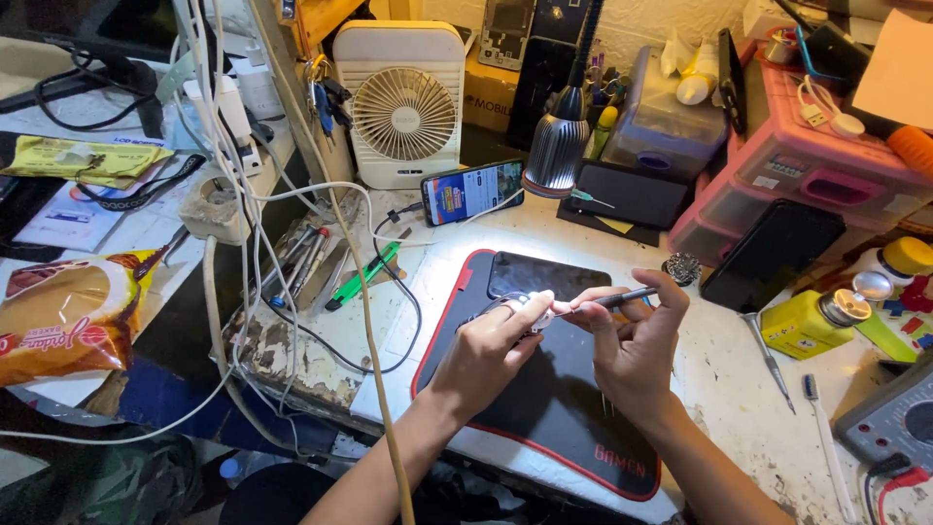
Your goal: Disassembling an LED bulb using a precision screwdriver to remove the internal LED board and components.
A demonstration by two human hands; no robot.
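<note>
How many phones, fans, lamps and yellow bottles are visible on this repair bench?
Phones: 2, one lit and propped, one dark on the mat
Fans: 1
Lamps: 1
Yellow bottles: 1
Total: 5
Other dark slabs at the back could be phones or parts; I cannot tell.

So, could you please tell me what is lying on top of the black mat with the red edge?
A dark phone lies flat at the far end of the black mat. The left hand and right hand work above it, hiding the mat's middle.
</note>
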